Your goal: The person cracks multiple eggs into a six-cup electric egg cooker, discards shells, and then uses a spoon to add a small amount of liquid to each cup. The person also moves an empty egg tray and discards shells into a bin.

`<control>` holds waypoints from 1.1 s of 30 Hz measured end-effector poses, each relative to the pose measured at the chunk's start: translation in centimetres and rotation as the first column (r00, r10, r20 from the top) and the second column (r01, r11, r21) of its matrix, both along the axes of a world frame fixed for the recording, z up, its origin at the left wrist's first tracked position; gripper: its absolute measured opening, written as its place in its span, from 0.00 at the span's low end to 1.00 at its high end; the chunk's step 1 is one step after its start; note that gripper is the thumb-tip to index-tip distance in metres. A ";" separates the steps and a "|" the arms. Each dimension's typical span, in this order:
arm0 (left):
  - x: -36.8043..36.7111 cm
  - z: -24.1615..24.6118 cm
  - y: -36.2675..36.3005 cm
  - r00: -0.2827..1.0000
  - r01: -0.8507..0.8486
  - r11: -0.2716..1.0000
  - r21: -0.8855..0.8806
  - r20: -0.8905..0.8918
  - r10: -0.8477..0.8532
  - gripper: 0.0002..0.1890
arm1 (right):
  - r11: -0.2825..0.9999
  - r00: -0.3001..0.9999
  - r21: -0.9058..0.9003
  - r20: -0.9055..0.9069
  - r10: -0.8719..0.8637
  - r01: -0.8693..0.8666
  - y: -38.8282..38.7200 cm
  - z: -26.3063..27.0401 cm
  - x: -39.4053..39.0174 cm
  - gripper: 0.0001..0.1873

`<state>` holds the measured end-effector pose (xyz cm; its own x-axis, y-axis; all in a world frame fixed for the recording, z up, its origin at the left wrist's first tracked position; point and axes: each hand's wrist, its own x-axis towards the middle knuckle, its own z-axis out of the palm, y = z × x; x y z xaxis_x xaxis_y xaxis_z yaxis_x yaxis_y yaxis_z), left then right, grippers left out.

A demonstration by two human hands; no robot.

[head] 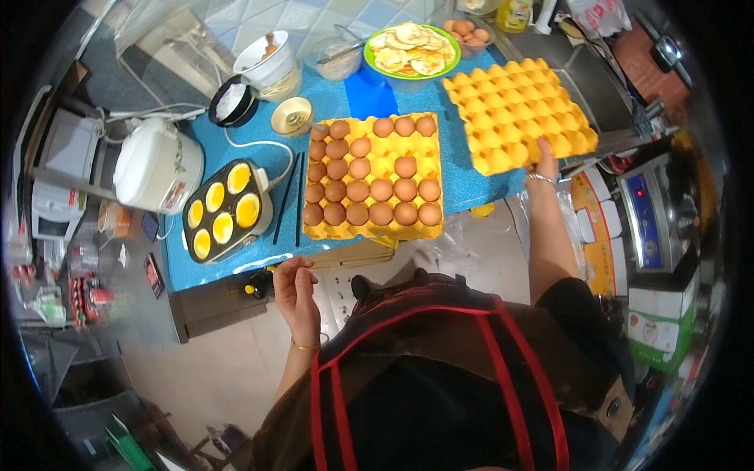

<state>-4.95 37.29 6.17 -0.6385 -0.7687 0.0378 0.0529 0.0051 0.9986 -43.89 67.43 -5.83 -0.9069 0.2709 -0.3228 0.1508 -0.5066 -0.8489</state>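
My right hand (543,162) grips the near edge of a yellow egg tray (521,115) that holds no eggs, over the counter's right end by the sink. My left hand (296,291) is held in front of the counter edge, fingers loosely bent and apart, with nothing in it. Between the hands lies a second yellow egg tray (427,159), partly filled with brown eggs (358,189); its bare cups are mostly at the upper right. Left of it, a plugged-in egg frying pan (268,215) has an egg (223,227) in each of its several round wells.
Two black chopsticks (288,197) lie between pan and tray. Behind stand a beige bowl (292,116) with a spoon, a green-rimmed dish of fried eggs (412,50) and a bowl of eggs (469,34). A white rice cooker (158,165) stands left, a sink (601,100) right.
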 end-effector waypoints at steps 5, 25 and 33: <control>0.8 0.0 0.6 1.000 0.001 0.999 -0.045 0.001 -0.001 0.08 | 0.992 0.973 -0.086 -0.217 0.075 -0.096 6.0 2.3 1.9 0.23; 4.3 1.1 -7.4 0.970 0.119 0.931 0.344 -0.241 -0.035 0.24 | 0.383 0.123 0.715 -0.545 0.829 0.585 -9.2 16.8 20.3 0.20; 5.0 1.1 -10.7 0.901 0.386 0.737 0.554 -0.397 -0.173 0.34 | 0.198 0.121 0.703 -0.377 0.918 0.683 -10.2 16.8 27.2 0.11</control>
